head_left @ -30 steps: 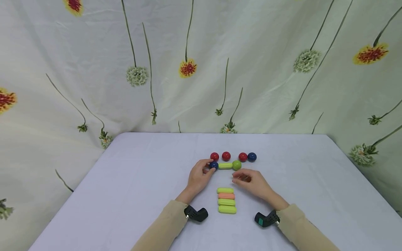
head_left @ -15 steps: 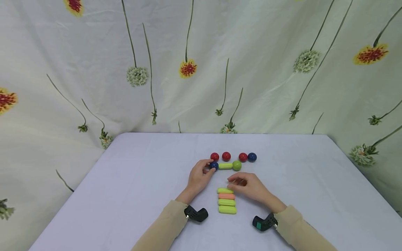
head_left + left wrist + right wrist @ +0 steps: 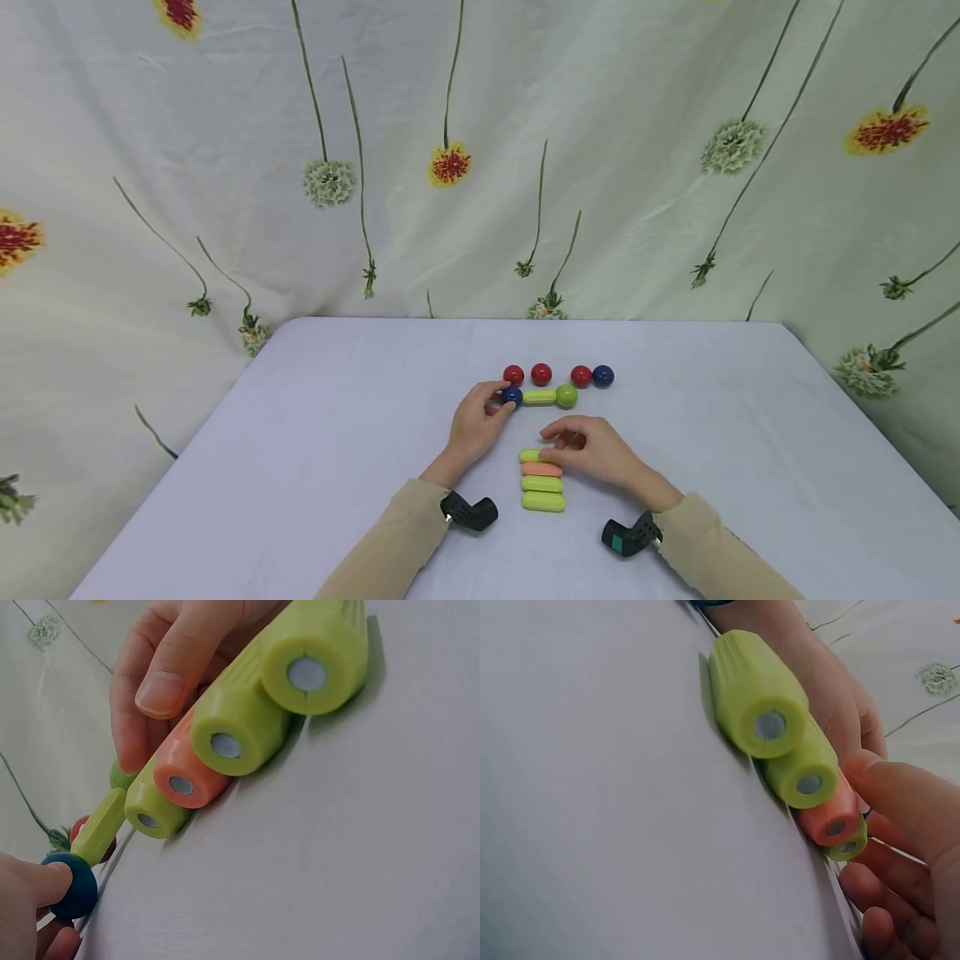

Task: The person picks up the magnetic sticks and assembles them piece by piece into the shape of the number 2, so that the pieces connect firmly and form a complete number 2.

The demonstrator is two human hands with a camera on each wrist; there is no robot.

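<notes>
My left hand (image 3: 475, 423) pinches a dark blue ball (image 3: 512, 397) between thumb and fingers. A yellow-green magnetic stick (image 3: 539, 398) joins that ball to a green ball (image 3: 566, 396) on its right. My right hand (image 3: 596, 452) is at the far end of a row of sticks, its thumb over the right part of the farthest yellow-green stick (image 3: 528, 456) and its index finger beyond it. A gap shows between thumb and fingers. Nearer lie an orange stick (image 3: 542, 470) and two more yellow-green sticks (image 3: 543, 502). Round metal ends show on the sticks (image 3: 769, 725) in the right wrist view.
Behind the joined pieces sit three red balls (image 3: 542, 374) and another blue ball (image 3: 603, 377) on the white tabletop (image 3: 360, 433). A flower-patterned cloth (image 3: 622, 208) hangs past the far edge. Each wrist wears a black camera (image 3: 469, 511).
My right hand has moved left and nearer, from beside the green ball to the farthest stick of the row. The left hand keeps its hold on the blue ball.
</notes>
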